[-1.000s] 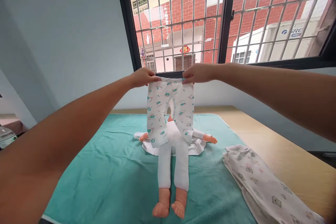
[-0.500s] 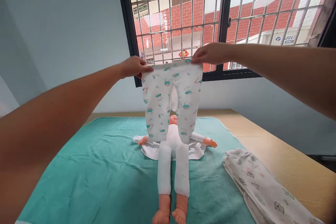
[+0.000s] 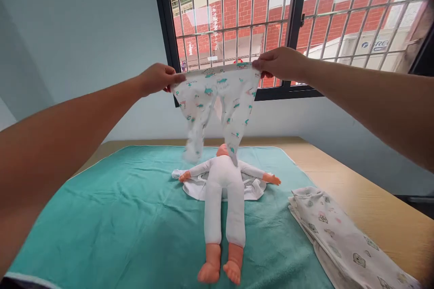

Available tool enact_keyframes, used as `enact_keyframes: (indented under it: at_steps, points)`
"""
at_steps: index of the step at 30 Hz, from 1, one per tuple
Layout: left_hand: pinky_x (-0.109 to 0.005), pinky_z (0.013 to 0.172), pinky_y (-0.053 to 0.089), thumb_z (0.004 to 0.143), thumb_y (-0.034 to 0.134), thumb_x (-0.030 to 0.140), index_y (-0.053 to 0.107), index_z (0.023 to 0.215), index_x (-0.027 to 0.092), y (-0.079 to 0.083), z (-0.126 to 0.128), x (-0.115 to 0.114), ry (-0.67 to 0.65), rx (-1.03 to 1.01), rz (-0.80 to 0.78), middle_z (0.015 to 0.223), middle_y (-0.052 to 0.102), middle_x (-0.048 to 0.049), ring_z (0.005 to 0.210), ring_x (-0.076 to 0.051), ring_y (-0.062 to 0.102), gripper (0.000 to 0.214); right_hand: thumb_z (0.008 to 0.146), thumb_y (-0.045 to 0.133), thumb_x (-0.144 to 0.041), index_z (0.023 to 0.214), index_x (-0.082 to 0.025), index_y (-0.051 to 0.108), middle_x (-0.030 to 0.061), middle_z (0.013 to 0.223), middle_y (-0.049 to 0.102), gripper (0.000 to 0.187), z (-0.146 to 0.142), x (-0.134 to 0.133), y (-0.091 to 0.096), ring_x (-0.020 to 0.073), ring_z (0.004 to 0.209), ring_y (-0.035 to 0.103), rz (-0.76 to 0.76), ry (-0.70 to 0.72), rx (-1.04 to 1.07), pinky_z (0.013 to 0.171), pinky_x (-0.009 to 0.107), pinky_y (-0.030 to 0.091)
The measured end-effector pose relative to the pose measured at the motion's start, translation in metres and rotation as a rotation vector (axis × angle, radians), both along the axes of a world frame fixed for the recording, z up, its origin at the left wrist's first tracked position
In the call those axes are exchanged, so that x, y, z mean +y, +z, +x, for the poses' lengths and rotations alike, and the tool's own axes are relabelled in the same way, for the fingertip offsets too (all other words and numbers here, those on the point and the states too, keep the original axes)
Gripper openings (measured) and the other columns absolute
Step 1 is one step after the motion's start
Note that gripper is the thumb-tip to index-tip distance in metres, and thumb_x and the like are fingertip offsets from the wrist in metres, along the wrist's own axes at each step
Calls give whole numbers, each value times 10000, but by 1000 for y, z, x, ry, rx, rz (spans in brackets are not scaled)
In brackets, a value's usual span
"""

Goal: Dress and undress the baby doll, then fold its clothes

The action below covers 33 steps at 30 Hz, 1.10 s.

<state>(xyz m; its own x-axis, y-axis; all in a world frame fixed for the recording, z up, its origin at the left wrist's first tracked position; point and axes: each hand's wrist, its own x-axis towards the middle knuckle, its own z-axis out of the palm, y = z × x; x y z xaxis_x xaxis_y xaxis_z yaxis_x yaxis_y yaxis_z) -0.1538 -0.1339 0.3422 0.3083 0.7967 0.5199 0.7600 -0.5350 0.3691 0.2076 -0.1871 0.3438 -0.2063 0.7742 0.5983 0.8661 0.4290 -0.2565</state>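
Observation:
A pair of white baby pants [image 3: 206,92] with a green print hangs in the air, stretched by its waistband. My left hand [image 3: 158,79] pinches the left end of the waistband, and my right hand [image 3: 280,63] grips the right end. The two legs dangle, blurred at the left cuff. Below and beyond them a baby doll [image 3: 225,189] lies on its back, arms spread, feet toward me. Its body is white cloth; most of the head shows only as a small part. Under its upper body is a white garment [image 3: 195,188].
A green towel [image 3: 135,216] covers much of the wooden table [image 3: 339,171]. At the right lies a folded white cloth [image 3: 342,239] with an animal print. Behind the table are a wall and a barred window [image 3: 233,18].
Both hands have risen slightly and moved farther apart, pulling the waistband wider. The pants legs have swung and lifted, showing more of the doll's torso and arms.

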Motion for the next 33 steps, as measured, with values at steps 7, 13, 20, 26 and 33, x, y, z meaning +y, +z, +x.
enact_keyframes:
  at_steps: [7,13,20,26,33]
  points:
    - [-303,672,526,770,721,450,576,656,156,-12,12,0,-110,-220,-48,766,640,-57,724,-157,625,348,833,626,-603,787,-200,702,62,742,652,412,-1,21,-5,206,738,627,-82,105,86,705,393,513]
    - [-318,722,502,758,747,398,526,697,182,-19,44,8,-161,-372,-83,746,625,-33,817,-184,625,315,746,742,-505,658,-207,610,41,714,596,338,-27,31,-12,201,758,608,-60,194,232,695,387,540]
    - [-264,618,460,712,787,348,542,833,200,-24,46,9,-248,-590,-255,762,609,7,676,-125,577,310,747,729,-447,682,-215,480,37,748,597,347,-42,36,-21,168,727,590,-137,269,427,629,330,535]
    - [-298,752,528,699,799,340,634,989,178,-30,48,-6,-386,-517,-468,965,698,-66,841,-171,654,371,689,766,-408,718,-216,492,44,744,587,335,-60,42,-33,163,646,551,-229,221,575,507,313,465]
    - [-366,813,566,640,824,293,724,1010,148,-33,35,-14,-462,-108,-831,1106,723,-143,954,-254,687,410,700,739,-379,670,-215,473,33,709,533,313,-58,24,-42,173,674,521,-314,358,485,560,321,445]
